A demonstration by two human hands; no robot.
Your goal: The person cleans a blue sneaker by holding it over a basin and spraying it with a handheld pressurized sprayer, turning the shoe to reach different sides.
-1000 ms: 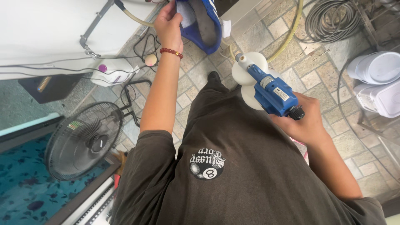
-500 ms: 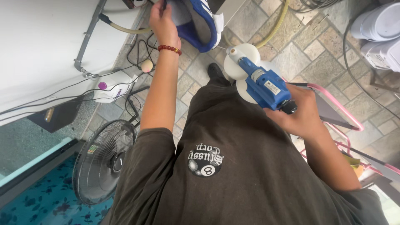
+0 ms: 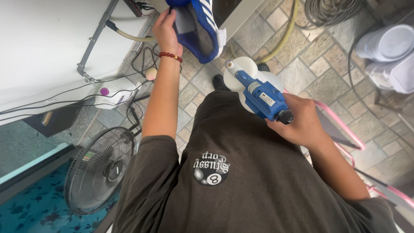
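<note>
A person, seen from above, holds a blue shoe in one hand and a blue spray gun in the other.

The left hand (image 3: 165,26), a red bead bracelet (image 3: 170,56) at its wrist, pinches the rim of the blue shoe (image 3: 199,26), which has white stripes and a grey insole and tilts just right of that hand. The right hand (image 3: 300,122) is wrapped around the grip of the blue spray gun (image 3: 261,97); a small white rectangular label sits on its body, a black knob at the rear, and a white round tank (image 3: 246,73) lies beyond the fingers. Below the left hand stands a white bottle (image 3: 113,93) with a purple cap, and nearer the elbow a black floor fan (image 3: 100,169). Far right of the right hand are white lidded tubs (image 3: 387,56).
</note>
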